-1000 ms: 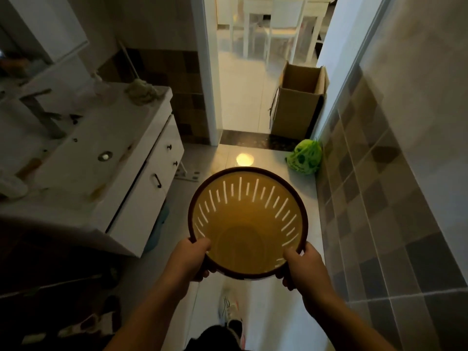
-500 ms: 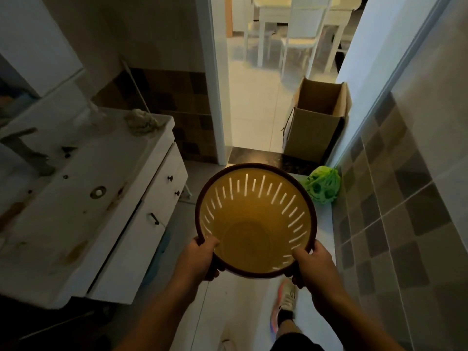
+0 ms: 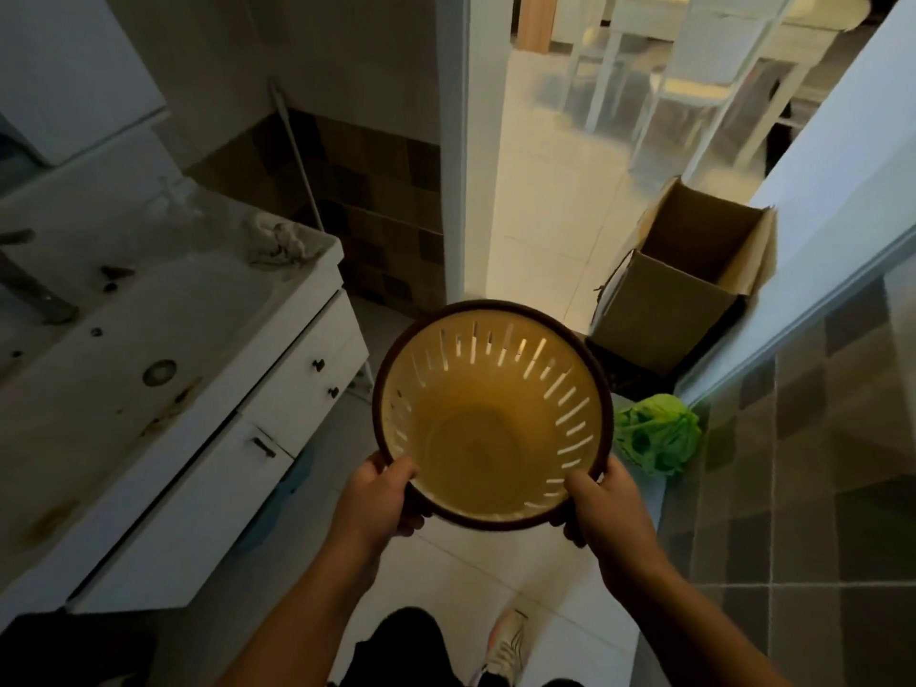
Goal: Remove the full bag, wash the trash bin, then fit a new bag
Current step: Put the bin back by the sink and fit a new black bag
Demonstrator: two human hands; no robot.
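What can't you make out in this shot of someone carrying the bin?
Head view only:
- Fingers of left hand and right hand: hidden under the trash bin rim.
- Cardboard box contents: hidden by its walls.
- Green bag contents: tied shut.
- Faucet: cut off at left edge.

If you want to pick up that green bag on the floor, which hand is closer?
The right hand. The green bag lies on the floor by the tiled wall, on its side. Both hands grip the bin, the left hand farther away.

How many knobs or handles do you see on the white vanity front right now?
3. Two small dark knobs, the upper knob and the lower knob, sit on the drawers by the vanity's doorway end; one dark bar handle sits on the door below-left. More may lie out of frame.
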